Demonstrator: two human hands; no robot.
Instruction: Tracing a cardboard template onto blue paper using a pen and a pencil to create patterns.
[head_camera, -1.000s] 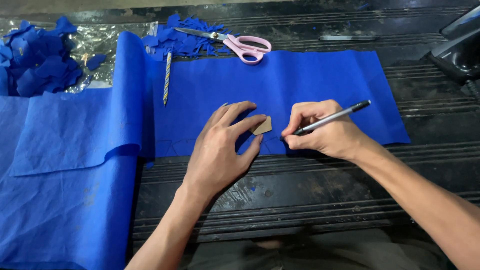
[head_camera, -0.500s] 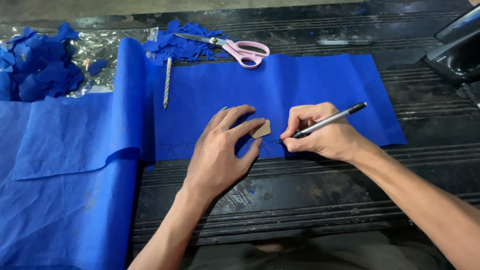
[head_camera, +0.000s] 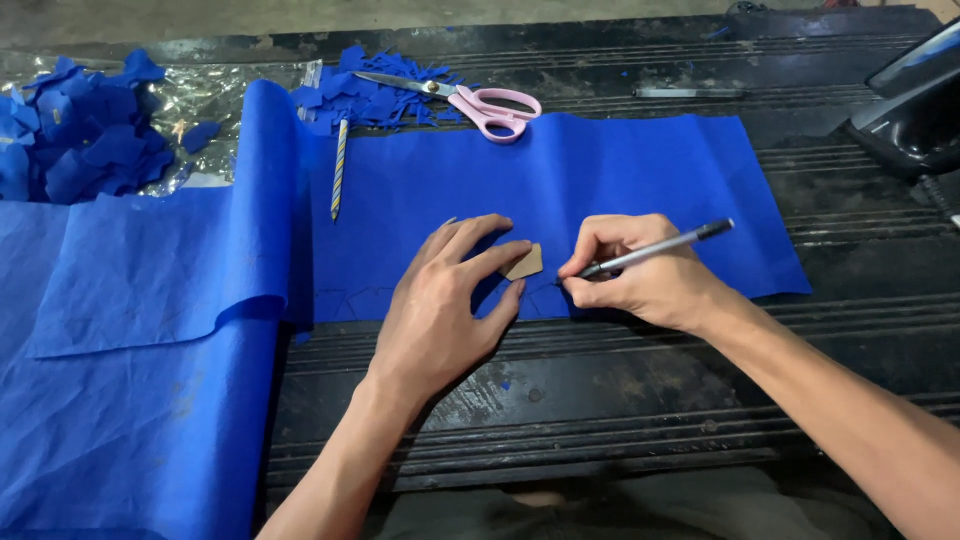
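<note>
At the far left, a heap of blue cut pieces (head_camera: 70, 125) is seen on a clear plastic sheet (head_camera: 215, 95). Below it, a long run of blue cloth (head_camera: 130, 400) is draped over the dark worktop (head_camera: 620, 400) and folded up into a ridge. Just right of the ridge a striped pencil (head_camera: 339, 168) is laid on the cloth, and more blue scraps (head_camera: 350, 95) are piled beyond it, with pink-handled scissors (head_camera: 470, 98) resting at their edge.

Near the cloth's front edge, a small tan template (head_camera: 526, 263) is pressed flat by the left hand (head_camera: 440, 310); its fingers are spread, with one fingertip on the template. Faint traced outlines (head_camera: 350, 300) are visible on the cloth to the left of this hand. The right hand (head_camera: 645, 270) is closed around a grey pen (head_camera: 655, 250), whose tip is set on the cloth just beside the template's right edge. At the far right a dark device (head_camera: 915, 105) is partly in view.

Judged from the piled pieces and the outlines, a good deal of tracing and cutting appears done; the stretch of cloth to the right looks unmarked, and the drawn shapes remain uncut.
</note>
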